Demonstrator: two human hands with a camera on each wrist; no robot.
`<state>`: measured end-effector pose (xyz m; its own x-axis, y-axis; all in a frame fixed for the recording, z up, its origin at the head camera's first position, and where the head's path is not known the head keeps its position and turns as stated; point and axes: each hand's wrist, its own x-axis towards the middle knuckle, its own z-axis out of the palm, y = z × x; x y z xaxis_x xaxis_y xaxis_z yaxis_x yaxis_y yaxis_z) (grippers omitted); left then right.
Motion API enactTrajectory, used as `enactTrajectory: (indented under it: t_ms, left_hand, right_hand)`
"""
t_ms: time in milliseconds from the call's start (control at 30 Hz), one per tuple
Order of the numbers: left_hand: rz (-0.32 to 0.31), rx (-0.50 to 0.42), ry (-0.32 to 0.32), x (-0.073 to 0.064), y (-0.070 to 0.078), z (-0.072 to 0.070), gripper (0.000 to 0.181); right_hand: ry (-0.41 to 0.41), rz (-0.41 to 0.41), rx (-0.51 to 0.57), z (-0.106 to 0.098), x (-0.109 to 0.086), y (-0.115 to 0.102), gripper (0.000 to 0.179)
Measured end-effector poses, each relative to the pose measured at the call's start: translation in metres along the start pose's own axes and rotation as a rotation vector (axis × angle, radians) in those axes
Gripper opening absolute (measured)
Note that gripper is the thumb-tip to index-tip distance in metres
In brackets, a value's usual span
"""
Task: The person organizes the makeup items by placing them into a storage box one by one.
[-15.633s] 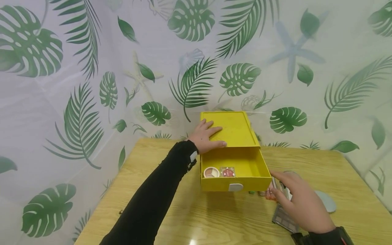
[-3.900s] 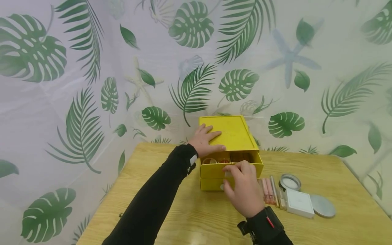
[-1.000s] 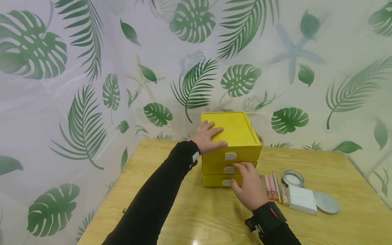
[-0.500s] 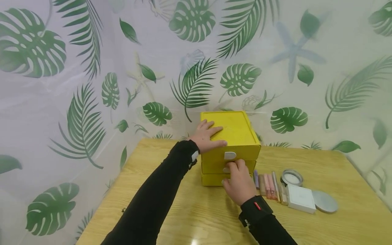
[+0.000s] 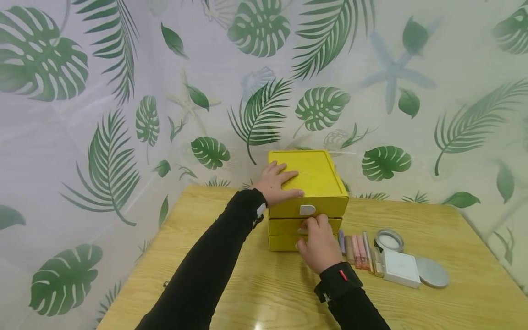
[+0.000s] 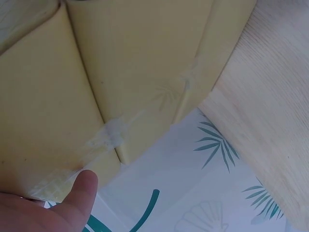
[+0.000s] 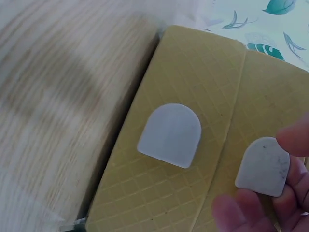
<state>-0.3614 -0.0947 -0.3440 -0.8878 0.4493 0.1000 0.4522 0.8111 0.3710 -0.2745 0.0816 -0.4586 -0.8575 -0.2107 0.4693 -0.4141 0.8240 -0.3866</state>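
The right hand (image 5: 320,244), grip narrow, pinches the middle white round-ended tab (image 7: 262,166) of the yellow three-drawer box (image 5: 315,181) on the wood-grain desk (image 5: 255,293); the left hand (image 5: 275,185) lies spread on top. Pressed too lightly, the box could slide under a tug.

White sheeting (image 5: 198,68) printed with monstera leaves (image 5: 321,108), palm fronds (image 5: 261,121) and starfish (image 5: 392,72) rose behind and left of the wood-grain table (image 5: 268,284).

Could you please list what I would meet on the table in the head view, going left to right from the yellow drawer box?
Yellow drawer box, purple tube, brown tube, two pink tubes, slim stick, small container, white box, grey disc.
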Motion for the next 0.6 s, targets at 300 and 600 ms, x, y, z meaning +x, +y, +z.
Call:
enactTrajectory:
  t_ms: [300, 600]
  left_hand:
    - [0.008, -0.003, 0.007, 0.001, 0.000, -0.002, 0.072]
    - [0.009, -0.021, 0.000, 0.001, -0.002, 0.000, 0.072]
  right_hand:
    - [-0.029, 0.031, 0.006, -0.007, -0.002, -0.006, 0.015]
    - [-0.042, 0.034, 0.008, -0.016, -0.009, -0.010, 0.011]
